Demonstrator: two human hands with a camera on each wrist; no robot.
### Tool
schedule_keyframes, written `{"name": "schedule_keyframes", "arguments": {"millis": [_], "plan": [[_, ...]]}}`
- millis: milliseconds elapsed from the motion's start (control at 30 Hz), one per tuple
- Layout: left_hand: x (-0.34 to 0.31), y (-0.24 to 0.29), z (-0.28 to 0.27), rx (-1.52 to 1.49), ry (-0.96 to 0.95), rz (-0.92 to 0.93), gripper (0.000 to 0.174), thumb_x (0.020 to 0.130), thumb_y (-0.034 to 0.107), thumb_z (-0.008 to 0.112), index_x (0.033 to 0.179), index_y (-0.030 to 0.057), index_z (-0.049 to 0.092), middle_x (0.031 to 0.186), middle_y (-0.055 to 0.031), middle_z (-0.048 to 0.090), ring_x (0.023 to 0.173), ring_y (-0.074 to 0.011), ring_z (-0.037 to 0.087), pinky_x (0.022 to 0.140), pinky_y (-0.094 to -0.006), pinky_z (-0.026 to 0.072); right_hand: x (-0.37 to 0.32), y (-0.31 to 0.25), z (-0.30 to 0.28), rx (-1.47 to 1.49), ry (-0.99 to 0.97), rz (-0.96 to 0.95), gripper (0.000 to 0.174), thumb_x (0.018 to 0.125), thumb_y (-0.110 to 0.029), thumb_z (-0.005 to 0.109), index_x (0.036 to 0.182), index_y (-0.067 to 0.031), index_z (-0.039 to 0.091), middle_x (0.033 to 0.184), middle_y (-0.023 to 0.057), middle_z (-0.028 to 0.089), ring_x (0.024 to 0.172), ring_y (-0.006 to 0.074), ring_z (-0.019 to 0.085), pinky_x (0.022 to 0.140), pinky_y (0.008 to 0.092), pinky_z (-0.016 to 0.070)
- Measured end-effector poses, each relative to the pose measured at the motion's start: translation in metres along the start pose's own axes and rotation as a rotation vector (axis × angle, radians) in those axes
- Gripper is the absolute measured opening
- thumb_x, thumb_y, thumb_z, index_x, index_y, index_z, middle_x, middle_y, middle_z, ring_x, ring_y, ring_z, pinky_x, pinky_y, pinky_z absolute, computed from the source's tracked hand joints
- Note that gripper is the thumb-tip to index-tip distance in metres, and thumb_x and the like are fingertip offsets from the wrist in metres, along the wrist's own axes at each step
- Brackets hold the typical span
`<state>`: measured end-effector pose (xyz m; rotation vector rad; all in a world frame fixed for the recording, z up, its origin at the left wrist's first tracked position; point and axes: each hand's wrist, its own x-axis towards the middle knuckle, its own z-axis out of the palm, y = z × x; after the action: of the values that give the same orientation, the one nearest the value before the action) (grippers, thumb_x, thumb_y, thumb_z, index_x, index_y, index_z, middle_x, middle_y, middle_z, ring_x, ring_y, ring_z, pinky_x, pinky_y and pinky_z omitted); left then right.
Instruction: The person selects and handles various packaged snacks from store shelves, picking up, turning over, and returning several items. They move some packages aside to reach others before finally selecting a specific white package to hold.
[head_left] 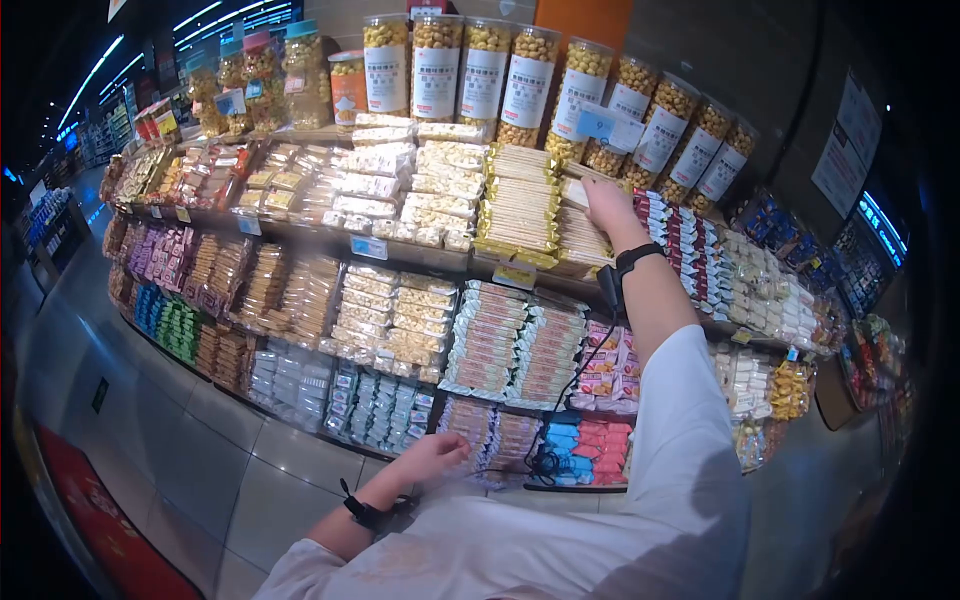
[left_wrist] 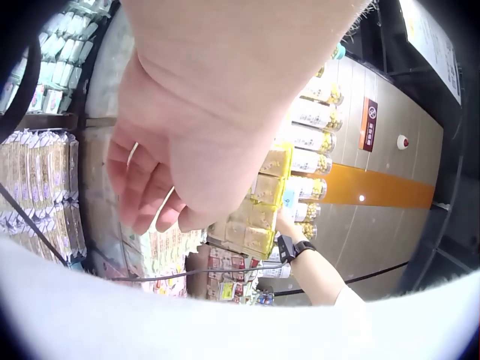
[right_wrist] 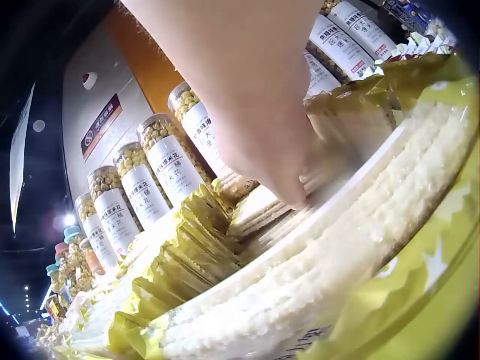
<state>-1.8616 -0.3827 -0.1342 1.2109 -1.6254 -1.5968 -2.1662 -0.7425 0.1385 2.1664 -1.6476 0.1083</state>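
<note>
My right hand [head_left: 608,208] reaches to the upper shelf, among yellow-wrapped packs of pale layered crackers [head_left: 520,200]. Its fingers pinch one cracker pack [head_left: 573,193], which lies at a different angle from the rows beside it. In the right wrist view, the right hand [right_wrist: 266,142] points down between the packs, with a cracker pack [right_wrist: 262,210] against its fingertips; part of the grip is hidden behind the hand. My left hand [head_left: 430,458] hangs low in front of the body, away from the shelves. Its fingers [left_wrist: 142,191] curl loosely and hold nothing.
Tall clear jars of popcorn [head_left: 485,70] line the back of the top shelf, with a blue price tag [head_left: 608,128] before them. Green-wrapped bars [head_left: 510,345] and other packaged snacks fill the lower tiers. A black cable [head_left: 590,360] trails from the right wrist.
</note>
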Motion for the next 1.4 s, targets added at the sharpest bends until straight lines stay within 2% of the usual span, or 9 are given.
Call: {"name": "schedule_keyframes", "arguments": {"millis": [100, 300, 767, 867, 967, 1033, 1133, 1267, 1400], "plan": [[-0.004, -0.002, 0.002, -0.034, -0.02, 0.057, 0.023, 0.098, 0.02, 0.059, 0.107, -0.0003, 0.064, 0.092, -0.002, 0.067, 0.086, -0.0093, 0.06, 0.08, -0.0268, 0.0488, -0.005, -0.005, -0.004, -0.034, 0.011, 0.005, 0.05, 0.078, -0.019, 0.072, 0.12, -0.0057, 0.051, 0.114, 0.0176, 0.065, 0.108, 0.0352, 0.061, 0.09, 0.0454, 0.0509], [-0.008, -0.013, -0.005, 0.005, -0.002, -0.027, 0.025, 0.098, 0.023, 0.057, 0.108, 0.0001, 0.064, 0.092, -0.004, 0.067, 0.087, -0.011, 0.061, 0.079, -0.0288, 0.0492, -0.013, 0.004, -0.014, 0.054, -0.018, -0.074, 0.036, 0.075, -0.018, 0.066, 0.107, -0.0029, 0.061, 0.096, 0.022, 0.068, 0.092, 0.0385, 0.065, 0.08, 0.046, 0.0532], [-0.019, -0.01, -0.008, 0.075, 0.055, -0.029, 0.031, 0.096, 0.03, 0.06, 0.11, 0.0026, 0.066, 0.092, -0.0079, 0.071, 0.084, -0.0142, 0.064, 0.078, -0.0307, 0.0502, -0.076, -0.018, -0.057, 0.051, -0.238, -0.08, 0.029, 0.078, -0.005, 0.056, 0.104, -0.0065, 0.068, 0.104, 0.0182, 0.069, 0.099, 0.0354, 0.065, 0.083, 0.0441, 0.0533], [-0.019, -0.011, -0.005, 0.07, 0.024, -0.03, 0.023, 0.099, 0.02, 0.057, 0.109, 0.0008, 0.065, 0.094, -0.0042, 0.069, 0.089, -0.0105, 0.062, 0.081, -0.0275, 0.0496, -0.083, -0.024, -0.054, 0.032, -0.27, -0.126, 0.032, 0.077, -0.004, 0.054, 0.105, -0.0062, 0.068, 0.104, 0.0188, 0.069, 0.099, 0.0354, 0.065, 0.083, 0.0434, 0.0532], [-0.018, -0.009, -0.003, 0.081, -0.014, -0.019, 0.023, 0.098, 0.02, 0.058, 0.109, 0.0008, 0.065, 0.094, -0.0042, 0.069, 0.089, -0.0109, 0.062, 0.082, -0.028, 0.0498, -0.08, -0.013, -0.038, 0.218, -0.287, -0.183, 0.034, 0.077, -0.007, 0.055, 0.109, -0.0061, 0.068, 0.106, 0.0191, 0.069, 0.099, 0.0346, 0.065, 0.084, 0.0416, 0.0531], [-0.018, -0.002, -0.003, 0.08, -0.022, -0.029, 0.023, 0.098, 0.021, 0.058, 0.108, 0.001, 0.065, 0.094, -0.004, 0.069, 0.088, -0.0111, 0.062, 0.081, -0.0278, 0.0496, -0.074, -0.01, -0.055, 0.449, -0.439, -0.122, 0.037, 0.08, -0.012, 0.06, 0.115, -0.0034, 0.066, 0.107, 0.0179, 0.069, 0.097, 0.0322, 0.066, 0.083, 0.0393, 0.0534], [-0.02, 0.001, -0.002, 0.073, -0.007, -0.037, 0.023, 0.098, 0.021, 0.058, 0.107, 0.0008, 0.065, 0.093, -0.0037, 0.069, 0.087, -0.0105, 0.061, 0.08, -0.0275, 0.0492, -0.044, 0.004, -0.053, 0.455, -0.201, -0.118, 0.035, 0.082, -0.018, 0.064, 0.112, -0.0022, 0.066, 0.106, 0.0167, 0.07, 0.096, 0.0309, 0.067, 0.084, 0.0371, 0.0533], [-0.026, -0.002, -0.002, 0.049, 0.039, -0.011, 0.023, 0.098, 0.02, 0.058, 0.107, 0.0, 0.065, 0.092, -0.0017, 0.067, 0.085, -0.0091, 0.059, 0.078, -0.0272, 0.0486, -0.014, 0.008, -0.033, 0.249, -0.006, -0.059, 0.044, 0.08, -0.013, 0.063, 0.123, -0.0065, 0.06, 0.121, 0.018, 0.063, 0.111, 0.0355, 0.06, 0.094, 0.0421, 0.0502], [-0.039, 0.008, -0.005, -0.061, 0.103, -0.029, 0.023, 0.096, 0.019, 0.06, 0.109, -0.0002, 0.065, 0.094, -0.0022, 0.067, 0.087, -0.0094, 0.06, 0.079, -0.0258, 0.0483, 0.011, 0.005, -0.013, 0.136, -0.073, -0.001, 0.039, 0.079, -0.006, 0.063, 0.118, -0.0035, 0.059, 0.126, 0.0182, 0.058, 0.117, 0.0365, 0.056, 0.097, 0.0436, 0.0492]]}}
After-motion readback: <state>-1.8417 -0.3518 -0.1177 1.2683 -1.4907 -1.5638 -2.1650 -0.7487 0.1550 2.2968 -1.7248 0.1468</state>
